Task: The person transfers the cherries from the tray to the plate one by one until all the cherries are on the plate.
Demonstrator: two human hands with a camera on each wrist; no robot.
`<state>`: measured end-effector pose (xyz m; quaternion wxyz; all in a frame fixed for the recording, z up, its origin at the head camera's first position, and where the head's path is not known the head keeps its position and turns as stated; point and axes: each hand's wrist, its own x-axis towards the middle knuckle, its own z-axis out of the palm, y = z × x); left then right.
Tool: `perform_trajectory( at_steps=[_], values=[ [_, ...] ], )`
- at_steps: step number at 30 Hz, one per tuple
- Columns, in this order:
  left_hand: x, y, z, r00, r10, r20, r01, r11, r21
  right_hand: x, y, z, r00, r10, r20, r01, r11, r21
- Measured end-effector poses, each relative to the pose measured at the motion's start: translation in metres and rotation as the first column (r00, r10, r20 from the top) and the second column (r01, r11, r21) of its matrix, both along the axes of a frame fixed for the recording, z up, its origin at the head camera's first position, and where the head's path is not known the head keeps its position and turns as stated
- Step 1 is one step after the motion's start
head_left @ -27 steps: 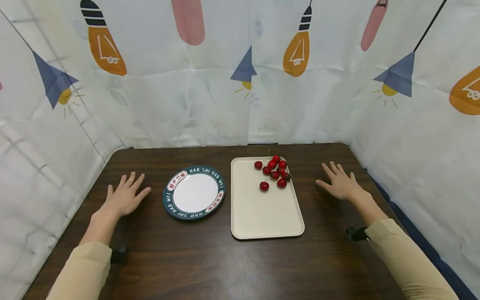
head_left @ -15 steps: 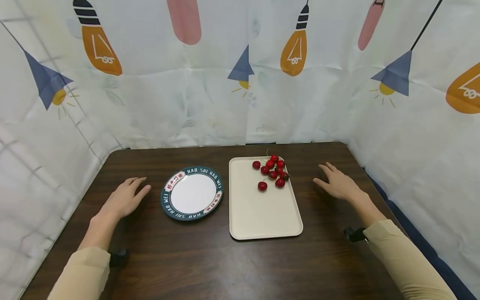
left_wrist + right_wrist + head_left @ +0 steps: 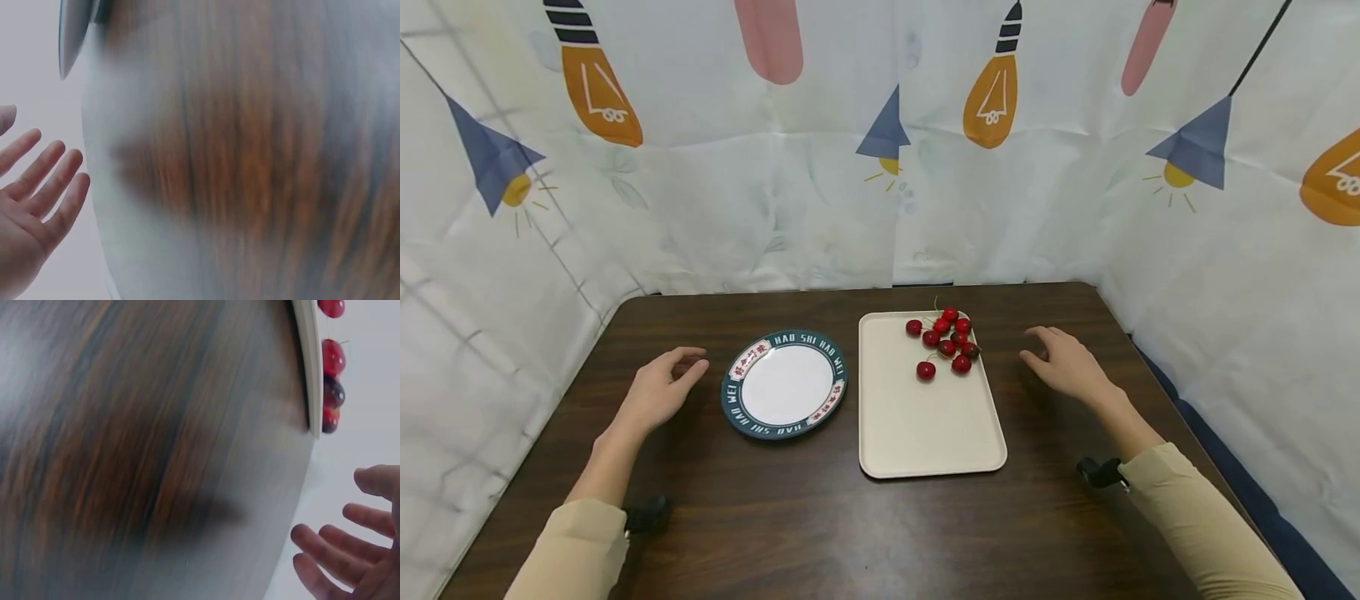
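My left hand (image 3: 658,392) hovers over the table left of a round plate (image 3: 735,408) with a dark teal rim and white centre. Its fingers bend loosely and hold nothing; the left wrist view shows them apart. On the right, my right hand (image 3: 1067,363) is raised above the table beside a cream rectangular tray (image 3: 932,433), fingers relaxed, nothing between them. Several red cherries (image 3: 946,348), some with stems, lie at the tray's far right part. In the right wrist view, cherries (image 3: 334,357) show beyond the tray's edge (image 3: 310,375).
The dark wooden table (image 3: 775,533) carries the plate and tray side by side. A white curtain (image 3: 715,217) printed with lamps and bulbs hangs behind and around the table. A black wrist camera (image 3: 1101,472) sits at the right cuff; another (image 3: 649,515) is at the left.
Both hands have gone from spread, straight fingers to loosely bent ones. The right hand has shifted slightly left, towards the tray. The plate, tray and cherries have stayed in place.
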<state>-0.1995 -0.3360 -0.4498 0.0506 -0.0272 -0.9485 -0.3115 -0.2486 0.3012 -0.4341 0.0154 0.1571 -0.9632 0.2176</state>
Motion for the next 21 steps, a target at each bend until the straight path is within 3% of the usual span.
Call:
perform_trajectory(
  at_steps=[4,10,17,21],
  values=[
    [0.001,0.006,0.003,0.998,0.010,0.063,-0.015,0.998,0.068,0.000,-0.007,-0.001,1.000,0.012,0.001,-0.012,0.997,-0.073],
    [0.001,0.015,0.005,0.981,-0.057,0.185,0.010,0.970,0.244,0.001,-0.018,-0.006,0.999,0.034,-0.003,-0.034,0.985,-0.166],
    [0.001,0.022,0.002,0.969,0.002,0.247,-0.100,0.918,0.383,0.001,-0.031,-0.008,0.997,0.070,0.036,-0.058,0.960,-0.274],
    [0.000,0.025,0.001,0.950,-0.025,0.311,-0.115,0.899,0.423,0.001,-0.039,-0.010,0.995,0.078,0.069,-0.052,0.946,-0.319]
  ],
)
